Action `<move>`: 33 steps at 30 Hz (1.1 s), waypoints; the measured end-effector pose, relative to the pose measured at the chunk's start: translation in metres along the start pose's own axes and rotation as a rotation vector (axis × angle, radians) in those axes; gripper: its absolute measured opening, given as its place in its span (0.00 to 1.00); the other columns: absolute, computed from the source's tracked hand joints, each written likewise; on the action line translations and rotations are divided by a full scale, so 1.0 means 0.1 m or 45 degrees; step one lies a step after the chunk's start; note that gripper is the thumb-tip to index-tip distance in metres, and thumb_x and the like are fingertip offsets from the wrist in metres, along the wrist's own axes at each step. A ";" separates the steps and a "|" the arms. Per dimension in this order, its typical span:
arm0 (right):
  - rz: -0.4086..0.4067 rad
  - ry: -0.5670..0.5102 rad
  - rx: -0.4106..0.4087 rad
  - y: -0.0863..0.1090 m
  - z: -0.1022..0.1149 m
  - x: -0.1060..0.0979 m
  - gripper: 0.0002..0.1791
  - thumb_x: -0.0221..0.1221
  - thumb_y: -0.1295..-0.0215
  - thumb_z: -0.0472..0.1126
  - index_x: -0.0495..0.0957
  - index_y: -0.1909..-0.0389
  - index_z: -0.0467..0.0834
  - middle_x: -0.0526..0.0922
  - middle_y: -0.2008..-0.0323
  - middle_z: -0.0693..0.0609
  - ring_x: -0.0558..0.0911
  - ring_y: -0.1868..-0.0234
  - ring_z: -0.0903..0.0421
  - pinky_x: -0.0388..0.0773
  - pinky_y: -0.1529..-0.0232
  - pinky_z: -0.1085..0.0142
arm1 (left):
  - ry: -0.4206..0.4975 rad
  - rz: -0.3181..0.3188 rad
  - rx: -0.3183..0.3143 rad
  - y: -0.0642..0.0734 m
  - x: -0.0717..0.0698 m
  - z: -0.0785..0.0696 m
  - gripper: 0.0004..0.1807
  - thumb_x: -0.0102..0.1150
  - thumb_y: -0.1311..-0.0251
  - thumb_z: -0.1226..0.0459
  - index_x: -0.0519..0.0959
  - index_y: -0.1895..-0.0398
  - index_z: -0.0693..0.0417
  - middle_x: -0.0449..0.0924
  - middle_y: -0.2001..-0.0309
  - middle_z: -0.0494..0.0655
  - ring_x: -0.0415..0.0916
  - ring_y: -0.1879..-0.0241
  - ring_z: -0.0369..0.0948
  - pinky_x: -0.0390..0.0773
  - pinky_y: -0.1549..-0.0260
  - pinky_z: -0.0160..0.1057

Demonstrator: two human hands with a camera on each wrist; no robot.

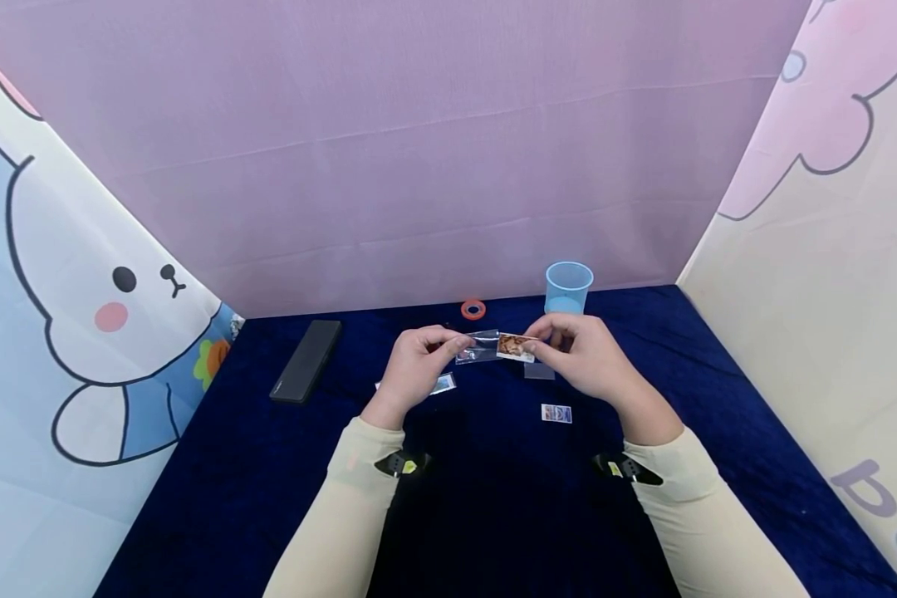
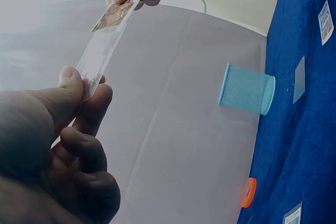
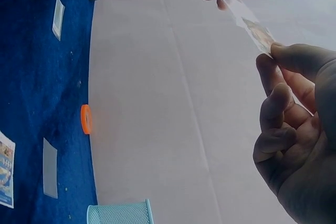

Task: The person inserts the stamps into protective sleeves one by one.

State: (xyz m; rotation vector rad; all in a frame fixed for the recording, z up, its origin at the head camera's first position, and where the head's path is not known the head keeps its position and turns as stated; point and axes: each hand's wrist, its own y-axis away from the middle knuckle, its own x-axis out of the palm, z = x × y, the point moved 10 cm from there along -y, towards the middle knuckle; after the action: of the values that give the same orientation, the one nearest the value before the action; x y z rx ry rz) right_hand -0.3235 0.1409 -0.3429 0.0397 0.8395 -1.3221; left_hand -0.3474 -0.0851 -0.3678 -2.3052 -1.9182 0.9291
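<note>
Bagging a picture (image 1: 514,346), I guess: my left fingers (image 1: 458,343) pinch the clear bag (image 1: 484,345), right fingers (image 1: 551,355) the picture; next needs gentle pushing.

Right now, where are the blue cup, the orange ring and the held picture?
Blue cup (image 1: 567,301): head view, side wall.
Orange ring (image 1: 473,316): head view, lower rim.
Held picture (image 1: 512,345): head view, printed face.

Right hand (image 1: 583,353) covers outer end of picture card (image 1: 512,345); left hand (image 1: 417,361) covers opposite end of clear sleeve (image 1: 482,340) and part of flat card (image 1: 444,384) nearer the body. Blue cup (image 3: 119,214), beyond right grip: cut by right wrist view's lower edge.
</note>
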 end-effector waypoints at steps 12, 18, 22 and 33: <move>0.020 0.009 0.020 -0.01 -0.03 0.04 0.04 0.71 0.31 0.42 0.89 0.58 0.51 0.79 0.76 0.55 0.75 0.77 0.54 0.70 0.77 0.64 | 0.000 0.001 -0.029 0.01 -0.01 0.00 0.07 0.69 0.31 0.56 0.93 0.61 0.45 0.85 0.68 0.38 0.71 0.72 0.41 0.67 0.73 0.36; 0.030 0.015 0.022 -0.01 -0.02 0.05 0.04 0.71 0.32 0.43 0.89 0.58 0.53 0.79 0.76 0.57 0.75 0.78 0.55 0.71 0.78 0.64 | 0.003 0.002 -0.021 0.01 -0.01 -0.01 0.07 0.69 0.31 0.56 0.93 0.61 0.45 0.85 0.69 0.38 0.68 0.75 0.42 0.66 0.75 0.36; 0.031 0.013 0.014 -0.01 -0.02 0.05 0.04 0.72 0.32 0.43 0.89 0.58 0.52 0.79 0.77 0.57 0.75 0.78 0.55 0.70 0.78 0.64 | 0.003 0.014 -0.012 0.02 0.00 -0.02 0.07 0.68 0.31 0.56 0.93 0.61 0.44 0.85 0.69 0.38 0.68 0.76 0.42 0.65 0.75 0.36; 0.016 -0.005 -0.011 -0.02 0.00 0.05 0.03 0.71 0.31 0.41 0.89 0.59 0.51 0.79 0.76 0.57 0.74 0.78 0.55 0.70 0.78 0.64 | -0.005 0.020 0.014 0.03 0.00 -0.05 0.07 0.68 0.31 0.54 0.93 0.58 0.41 0.85 0.67 0.36 0.70 0.76 0.43 0.69 0.76 0.37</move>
State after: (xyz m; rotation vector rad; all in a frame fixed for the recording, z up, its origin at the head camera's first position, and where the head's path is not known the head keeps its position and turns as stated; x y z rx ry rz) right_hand -0.3249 0.1360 -0.3454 0.0358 0.8406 -1.3063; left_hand -0.3422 -0.0838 -0.3651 -2.3171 -1.8941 0.9437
